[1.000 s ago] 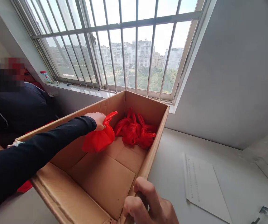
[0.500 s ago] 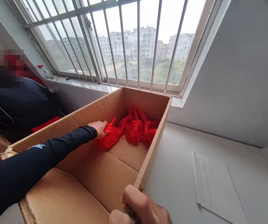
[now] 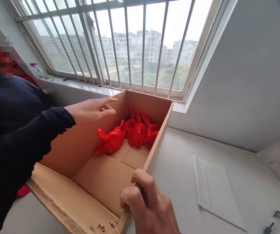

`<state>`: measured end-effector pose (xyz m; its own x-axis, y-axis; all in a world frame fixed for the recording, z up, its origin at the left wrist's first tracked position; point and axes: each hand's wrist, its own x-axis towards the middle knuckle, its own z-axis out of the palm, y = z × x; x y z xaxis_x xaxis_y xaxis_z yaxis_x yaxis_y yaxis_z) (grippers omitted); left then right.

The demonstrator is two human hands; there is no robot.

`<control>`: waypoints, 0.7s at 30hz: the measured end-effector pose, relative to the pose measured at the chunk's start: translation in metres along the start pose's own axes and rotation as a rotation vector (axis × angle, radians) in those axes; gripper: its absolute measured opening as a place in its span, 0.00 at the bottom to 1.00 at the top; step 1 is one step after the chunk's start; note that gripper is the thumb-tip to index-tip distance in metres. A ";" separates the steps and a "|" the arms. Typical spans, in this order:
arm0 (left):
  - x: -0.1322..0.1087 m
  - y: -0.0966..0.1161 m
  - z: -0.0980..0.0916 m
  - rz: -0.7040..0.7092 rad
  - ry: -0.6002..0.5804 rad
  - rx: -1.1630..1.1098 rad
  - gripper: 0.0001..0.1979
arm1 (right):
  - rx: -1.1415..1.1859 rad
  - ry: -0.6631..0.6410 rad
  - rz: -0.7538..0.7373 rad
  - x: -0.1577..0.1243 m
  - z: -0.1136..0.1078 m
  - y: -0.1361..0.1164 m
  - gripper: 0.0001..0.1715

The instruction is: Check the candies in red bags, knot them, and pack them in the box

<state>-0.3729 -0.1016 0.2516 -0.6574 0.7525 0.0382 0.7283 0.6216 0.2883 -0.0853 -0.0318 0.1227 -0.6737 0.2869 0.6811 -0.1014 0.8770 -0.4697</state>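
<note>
- Change since half a second ago: the left hand (image 3: 91,112) is rising out of the cardboard box (image 3: 64,152), having let go of the nearest red bag (image 3: 110,143). That bag is now lying on the box floor, touching the other red bags (image 3: 140,131).
- Left hand: hovering above the box's left wall with its fingers stretched and apart, gripping nothing. Its black sleeve is crossing the left rim.
- Right hand (image 3: 147,208): clamping on the box's right wall near the front corner, fingers curling over the rim. The thumb is hidden.
- Box: sitting open-topped on the desk (image 3: 179,162). Whether it is resting flat or tipping toward the wearer cannot be told.
- Red bags: knotted at the top and bunching at the far end, against the back wall and the right corner.
- Handling note, as a judgement: the right hand's grip is steadying the box and is worth keeping while the left arm is clearing the rim, so the sleeve is not dragging the wall along. The bags are looking soft and light, so resting each one snug against its neighbours is likely keeping it from rolling forward.
- Nearby: a sheet of paper (image 3: 215,191) is lying on the desk right of the box, apart from it. A barred window (image 3: 130,48) is standing behind. Another person's dark garment (image 3: 10,100) is showing at the far left.
</note>
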 end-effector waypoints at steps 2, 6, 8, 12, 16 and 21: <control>-0.032 0.011 -0.015 0.081 0.189 -0.086 0.34 | 0.041 -0.019 0.058 0.009 0.003 0.002 0.18; -0.094 0.008 0.003 0.005 0.487 -0.152 0.27 | 0.098 -0.094 0.039 0.027 0.014 0.008 0.31; -0.109 0.002 0.023 -0.121 0.445 -0.145 0.26 | 0.117 -0.121 0.013 0.033 0.019 0.013 0.34; -0.108 0.002 0.043 -0.254 0.429 -0.063 0.26 | 0.131 -0.111 -0.033 0.041 0.022 0.024 0.35; -0.091 0.009 0.038 -0.313 0.488 -0.007 0.26 | 0.116 -0.115 -0.024 0.047 0.022 0.032 0.35; -0.070 0.005 0.034 -0.335 0.543 0.058 0.32 | 0.120 -0.104 -0.003 0.051 0.020 0.041 0.42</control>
<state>-0.3167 -0.1438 0.2177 -0.8443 0.3072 0.4390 0.4656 0.8262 0.3172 -0.1387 0.0112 0.1273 -0.7445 0.2376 0.6239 -0.1864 0.8234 -0.5360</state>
